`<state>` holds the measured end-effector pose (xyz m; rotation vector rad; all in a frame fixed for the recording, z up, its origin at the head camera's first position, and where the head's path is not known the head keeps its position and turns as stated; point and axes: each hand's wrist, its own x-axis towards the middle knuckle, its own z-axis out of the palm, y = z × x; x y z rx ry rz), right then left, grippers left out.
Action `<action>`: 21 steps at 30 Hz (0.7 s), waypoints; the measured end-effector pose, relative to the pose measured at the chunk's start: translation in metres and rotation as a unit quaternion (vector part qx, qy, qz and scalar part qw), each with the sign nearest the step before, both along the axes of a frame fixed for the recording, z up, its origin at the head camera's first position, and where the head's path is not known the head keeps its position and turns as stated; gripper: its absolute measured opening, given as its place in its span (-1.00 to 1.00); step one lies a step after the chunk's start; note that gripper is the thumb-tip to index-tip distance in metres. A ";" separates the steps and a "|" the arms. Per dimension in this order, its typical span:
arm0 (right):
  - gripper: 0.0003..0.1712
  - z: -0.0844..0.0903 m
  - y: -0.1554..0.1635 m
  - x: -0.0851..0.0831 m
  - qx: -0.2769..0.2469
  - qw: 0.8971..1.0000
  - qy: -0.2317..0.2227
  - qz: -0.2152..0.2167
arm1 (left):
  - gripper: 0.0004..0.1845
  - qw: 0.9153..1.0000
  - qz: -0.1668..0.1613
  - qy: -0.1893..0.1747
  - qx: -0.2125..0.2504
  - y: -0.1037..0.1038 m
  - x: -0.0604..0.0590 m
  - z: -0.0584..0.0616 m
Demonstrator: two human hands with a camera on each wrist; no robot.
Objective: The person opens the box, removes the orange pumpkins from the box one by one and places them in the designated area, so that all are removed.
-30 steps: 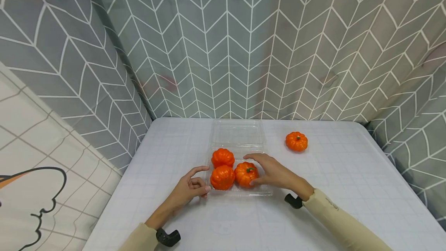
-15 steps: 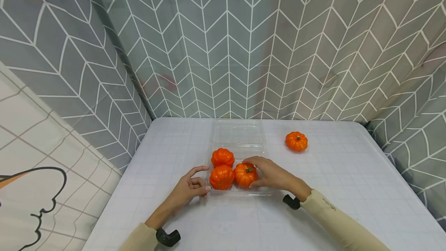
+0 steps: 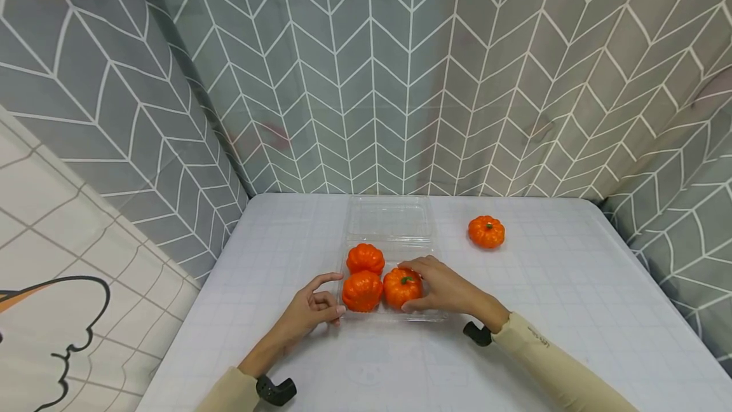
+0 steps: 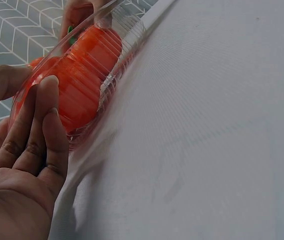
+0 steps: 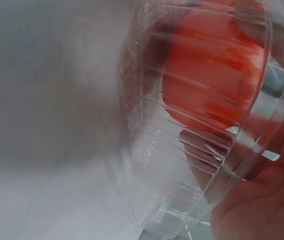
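A clear plastic clamshell box (image 3: 394, 318) lies on the table with its lid (image 3: 389, 220) folded back. Two orange toy pumpkins, a rear one (image 3: 365, 259) and a front one (image 3: 362, 291), sit against its left side. Beside them is a third pumpkin (image 3: 403, 288) with a green stem. My right hand (image 3: 443, 285) grips this one, thumb in front and fingers behind; the right wrist view shows the pumpkin (image 5: 211, 75) through the clear wall. At the box's left side, my left hand (image 3: 311, 305) holds the rim between thumb and fingers (image 4: 46, 97).
Another orange pumpkin (image 3: 487, 232) stands on the white table (image 3: 543, 285), right of the lid. Behind the table hangs a grey curtain (image 3: 394, 81) with white chevron lines. Patterned cloth also borders the left and right sides.
My right hand has shifted slightly left with its pumpkin, fingers now closer around it. The front left pumpkin has slid a little left. My left hand stays in place.
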<state>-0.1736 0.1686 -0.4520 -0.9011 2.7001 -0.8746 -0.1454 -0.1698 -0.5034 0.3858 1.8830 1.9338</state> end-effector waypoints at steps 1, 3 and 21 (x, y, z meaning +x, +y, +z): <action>-0.11 0.000 0.000 0.000 -0.002 1.000 0.002 -0.002 | -0.22 1.000 0.000 -0.001 0.000 0.000 0.000 0.000; -0.12 0.000 0.001 0.000 -0.007 1.000 0.008 -0.003 | -0.22 1.000 0.001 -0.001 -0.001 0.000 0.000 0.000; -0.19 0.000 0.005 0.000 -0.046 0.999 0.017 -0.006 | -0.22 1.000 0.003 -0.001 0.001 0.000 -0.001 -0.002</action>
